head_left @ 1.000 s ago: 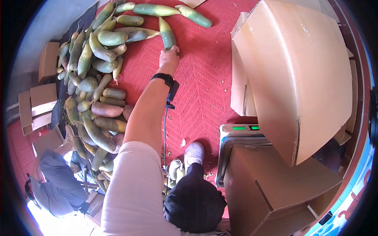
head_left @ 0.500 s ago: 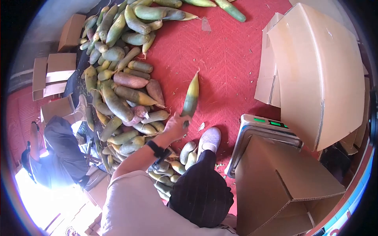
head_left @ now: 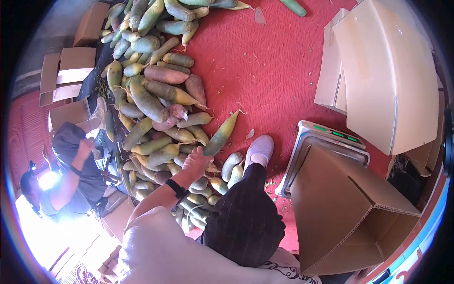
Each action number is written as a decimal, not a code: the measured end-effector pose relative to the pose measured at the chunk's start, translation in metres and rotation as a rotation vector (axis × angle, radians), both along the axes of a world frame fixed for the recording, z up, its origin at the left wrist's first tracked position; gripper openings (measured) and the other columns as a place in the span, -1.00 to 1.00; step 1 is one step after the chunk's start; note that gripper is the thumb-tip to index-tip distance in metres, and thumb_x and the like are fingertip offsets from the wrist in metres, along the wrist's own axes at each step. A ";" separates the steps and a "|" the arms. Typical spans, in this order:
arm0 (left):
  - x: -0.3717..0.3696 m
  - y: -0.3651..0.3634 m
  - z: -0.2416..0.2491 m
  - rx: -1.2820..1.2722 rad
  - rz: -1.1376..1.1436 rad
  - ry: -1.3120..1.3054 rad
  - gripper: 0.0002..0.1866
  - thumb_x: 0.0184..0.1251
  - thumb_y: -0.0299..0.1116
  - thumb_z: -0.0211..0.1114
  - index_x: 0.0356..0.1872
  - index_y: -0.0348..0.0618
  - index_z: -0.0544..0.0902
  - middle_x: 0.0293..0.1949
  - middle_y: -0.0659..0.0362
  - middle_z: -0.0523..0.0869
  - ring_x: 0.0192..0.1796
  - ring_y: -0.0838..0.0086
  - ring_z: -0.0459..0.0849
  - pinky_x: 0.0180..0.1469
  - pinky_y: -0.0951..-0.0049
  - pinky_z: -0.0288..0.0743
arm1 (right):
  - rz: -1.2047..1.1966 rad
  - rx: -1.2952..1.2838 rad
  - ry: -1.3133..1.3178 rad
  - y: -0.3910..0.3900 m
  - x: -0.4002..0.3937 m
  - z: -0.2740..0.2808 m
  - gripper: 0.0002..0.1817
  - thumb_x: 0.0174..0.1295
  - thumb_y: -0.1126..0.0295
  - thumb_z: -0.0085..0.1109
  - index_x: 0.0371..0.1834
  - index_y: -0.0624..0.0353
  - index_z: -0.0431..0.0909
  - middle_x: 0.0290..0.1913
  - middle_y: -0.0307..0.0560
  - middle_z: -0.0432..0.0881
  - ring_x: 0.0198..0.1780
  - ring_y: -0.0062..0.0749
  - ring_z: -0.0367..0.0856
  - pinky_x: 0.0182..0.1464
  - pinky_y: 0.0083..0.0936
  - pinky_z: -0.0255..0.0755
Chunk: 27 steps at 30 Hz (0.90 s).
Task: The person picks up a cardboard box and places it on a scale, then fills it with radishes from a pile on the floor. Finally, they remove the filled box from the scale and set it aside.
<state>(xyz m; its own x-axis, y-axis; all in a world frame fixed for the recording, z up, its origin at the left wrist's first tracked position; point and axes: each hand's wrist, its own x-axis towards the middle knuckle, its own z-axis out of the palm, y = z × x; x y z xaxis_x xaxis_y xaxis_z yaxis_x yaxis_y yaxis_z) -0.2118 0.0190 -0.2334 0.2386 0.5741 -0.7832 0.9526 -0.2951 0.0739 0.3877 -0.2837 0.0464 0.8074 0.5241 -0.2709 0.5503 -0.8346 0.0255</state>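
My left hand [head_left: 196, 164], with a black band on its wrist, is closed round the thick end of a green radish [head_left: 221, 134]. The radish's pale tip and thin root point up and to the right, over the red mat. Beside that hand lies a large heap of green and reddish radishes [head_left: 150, 102]. What seems to be a small part of my right hand [head_left: 362, 274] shows at the bottom edge, beneath the open cardboard box [head_left: 331, 199]; its fingers cannot be made out.
Under the box is a scale [head_left: 307, 137] with green displays. Another large carton [head_left: 388, 80] stands at the upper right on the red mat [head_left: 265, 61]. My shoe [head_left: 259, 150] is near the heap. A co-worker [head_left: 71, 165] sits at the left, near more boxes [head_left: 75, 66].
My left hand has brought the radish down and left, closer to the heap, and its tip now leans right. The view has shifted, and the co-worker's arm is raised.
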 end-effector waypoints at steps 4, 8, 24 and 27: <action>-0.003 -0.001 0.024 -0.130 0.140 -0.073 -0.66 0.12 -0.31 0.18 -0.04 0.29 0.58 -0.09 -0.05 0.41 -0.02 0.11 0.54 0.02 0.24 0.44 | -0.014 0.106 0.112 0.014 -0.017 -0.001 -0.49 0.38 0.14 -0.06 0.15 0.41 0.38 0.14 0.22 0.48 0.12 -0.04 0.46 0.18 -0.36 0.32; -0.028 -0.021 0.030 -0.138 0.269 -0.130 -0.63 0.05 -0.31 0.23 -0.06 0.33 0.57 -0.12 -0.05 0.41 -0.04 0.09 0.53 0.01 0.22 0.44 | 0.029 0.071 0.059 0.020 -0.026 -0.005 -0.47 0.36 0.11 -0.03 0.15 0.40 0.39 0.15 0.21 0.48 0.13 -0.03 0.46 0.17 -0.36 0.34; -0.089 -0.059 0.153 -0.297 1.302 -0.891 -0.68 0.27 -0.41 -0.05 0.01 -0.11 0.54 -0.42 0.13 0.61 -0.43 0.44 0.65 -0.29 0.55 0.55 | 0.229 0.242 -0.150 -0.051 -0.024 -0.033 -0.70 0.34 0.29 -0.05 -0.14 0.36 0.50 -0.14 0.15 0.57 -0.09 -0.01 0.52 0.02 -0.29 0.35; -0.088 -0.067 0.190 -0.171 1.286 -0.985 -0.68 0.27 -0.43 -0.06 0.01 -0.17 0.52 -0.44 0.13 0.61 -0.39 0.41 0.67 -0.22 0.51 0.56 | 0.215 0.260 -0.143 -0.048 -0.028 -0.037 -0.71 0.34 0.30 -0.03 -0.14 0.34 0.50 -0.14 0.14 0.57 -0.09 -0.02 0.53 0.00 -0.29 0.36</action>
<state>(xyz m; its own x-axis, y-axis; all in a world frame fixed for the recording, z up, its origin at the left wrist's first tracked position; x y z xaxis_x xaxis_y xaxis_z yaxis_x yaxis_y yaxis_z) -0.3003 -0.0476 -0.0434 0.1164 0.7068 -0.6978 0.1173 0.6878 0.7163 0.3598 -0.3322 0.0093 0.6911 0.7228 0.0015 0.7204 -0.6886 -0.0827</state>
